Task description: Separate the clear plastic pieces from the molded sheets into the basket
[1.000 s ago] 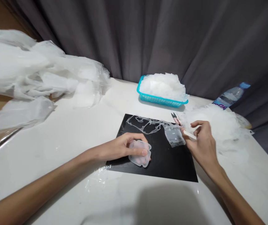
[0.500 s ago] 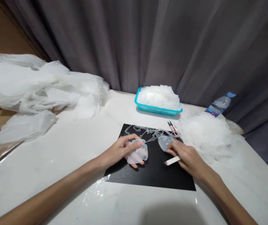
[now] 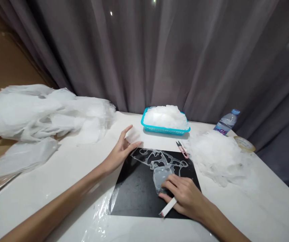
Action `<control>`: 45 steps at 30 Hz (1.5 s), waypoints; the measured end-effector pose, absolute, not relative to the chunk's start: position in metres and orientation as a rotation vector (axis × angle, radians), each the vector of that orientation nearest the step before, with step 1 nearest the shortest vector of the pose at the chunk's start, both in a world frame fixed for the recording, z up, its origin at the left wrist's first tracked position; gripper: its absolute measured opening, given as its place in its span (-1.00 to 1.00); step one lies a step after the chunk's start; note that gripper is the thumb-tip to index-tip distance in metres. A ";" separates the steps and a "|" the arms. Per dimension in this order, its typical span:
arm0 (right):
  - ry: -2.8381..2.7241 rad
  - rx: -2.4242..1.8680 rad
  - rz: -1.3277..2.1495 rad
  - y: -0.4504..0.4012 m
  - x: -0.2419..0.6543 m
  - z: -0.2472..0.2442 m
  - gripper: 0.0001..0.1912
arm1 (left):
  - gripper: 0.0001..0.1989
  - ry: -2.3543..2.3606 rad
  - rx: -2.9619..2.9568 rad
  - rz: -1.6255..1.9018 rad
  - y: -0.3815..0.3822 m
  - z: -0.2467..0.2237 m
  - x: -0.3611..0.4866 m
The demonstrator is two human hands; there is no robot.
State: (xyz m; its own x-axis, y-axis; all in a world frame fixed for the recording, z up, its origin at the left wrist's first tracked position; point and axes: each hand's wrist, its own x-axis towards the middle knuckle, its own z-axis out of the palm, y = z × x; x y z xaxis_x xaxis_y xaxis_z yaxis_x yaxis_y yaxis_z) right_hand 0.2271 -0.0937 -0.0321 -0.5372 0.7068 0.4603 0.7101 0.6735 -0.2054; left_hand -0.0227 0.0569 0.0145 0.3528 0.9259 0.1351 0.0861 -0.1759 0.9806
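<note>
My left hand (image 3: 117,154) is raised beyond the left back edge of the black mat (image 3: 134,198). Between its thumb and forefinger is a thin translucent plastic piece (image 3: 133,135), faint against the white table. My right hand (image 3: 184,193) is low over the mat, its fingertips on the edge of another clear plastic piece (image 3: 162,176) with small round marks. Tucked in that hand is a slim white stick (image 3: 169,206) with a reddish end; its far part is hidden by the palm. Tangled clear plastic offcuts (image 3: 144,156) lie behind the clear piece.
A turquoise basket (image 3: 164,130) heaped with white translucent pieces stands at the back. Pink-handled thread snips (image 3: 183,150) lie beside a whitish plastic pile (image 3: 217,154). Behind that are a water bottle (image 3: 226,123) and a tape roll (image 3: 245,144). Large translucent sheets (image 3: 45,111) fill the left.
My left hand has moved left and away from me, off the mat, with its plastic piece. My right hand has come left and nearer, drawing the other clear piece and offcuts along. The view has tilted up.
</note>
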 end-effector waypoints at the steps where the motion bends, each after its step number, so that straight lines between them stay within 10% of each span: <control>1: -2.365 -1.106 -0.011 -0.093 0.228 -0.032 -0.81 | -0.08 0.937 1.663 1.049 0.073 0.014 -0.017; 22: -2.419 -1.104 0.040 -0.093 0.224 -0.028 -0.83 | -0.12 1.044 2.337 0.787 0.163 -0.014 0.022; 35: -2.165 -1.083 0.410 -0.102 0.203 -0.016 -0.82 | -0.86 0.669 2.522 0.749 0.022 0.007 -0.016; 45: -1.696 -1.102 0.846 -0.098 0.242 -0.012 -0.27 | -0.50 0.537 2.519 0.334 -0.003 0.003 -0.027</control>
State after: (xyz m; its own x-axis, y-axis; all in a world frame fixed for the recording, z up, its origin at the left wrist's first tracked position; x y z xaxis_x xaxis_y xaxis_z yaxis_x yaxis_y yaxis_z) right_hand 0.2419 -0.0975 -0.0118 -0.1822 0.9290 0.3222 0.3013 0.3647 -0.8810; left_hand -0.0267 -0.0030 0.0026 0.8899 0.4389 0.1244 0.3055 -0.7758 0.5521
